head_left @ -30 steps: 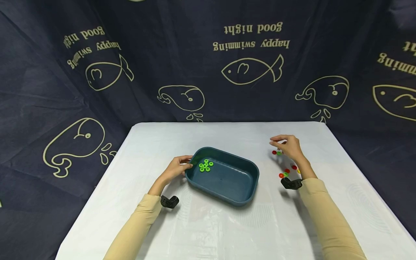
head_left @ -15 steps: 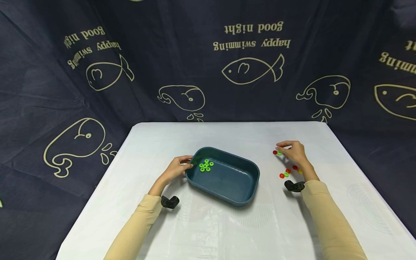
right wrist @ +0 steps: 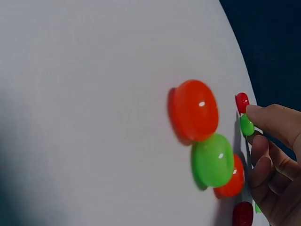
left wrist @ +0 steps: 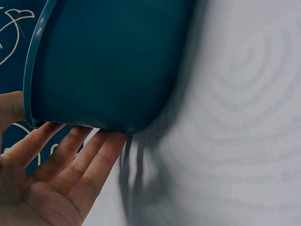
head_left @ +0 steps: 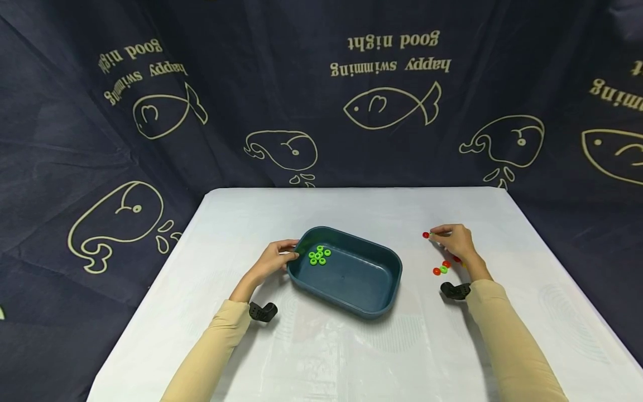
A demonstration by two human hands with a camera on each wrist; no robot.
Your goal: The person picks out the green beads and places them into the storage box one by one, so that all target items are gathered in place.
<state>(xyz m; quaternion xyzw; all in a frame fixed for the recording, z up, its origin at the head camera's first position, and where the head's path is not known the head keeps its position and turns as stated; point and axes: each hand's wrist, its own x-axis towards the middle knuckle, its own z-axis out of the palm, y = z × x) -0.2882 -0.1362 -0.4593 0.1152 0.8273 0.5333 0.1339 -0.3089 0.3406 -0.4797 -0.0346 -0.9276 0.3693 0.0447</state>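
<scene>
Since the earlier frame, the right hand (head_left: 454, 240) is lower, its fingertips covering most of a green bead (right wrist: 247, 125). White table (head_left: 311, 363) bears a blue tray (head_left: 351, 282), long axis slanting from far left to near right. Left hand (head_left: 273, 258) holds its left end, thumb at the rim, fingers spread against the outer wall. Right thumb and forefinger close about the green bead, well right of the tray; firmness of the pinch cannot be told. A red bead (right wrist: 242, 102) lies beside it, to the left in head view.
</scene>
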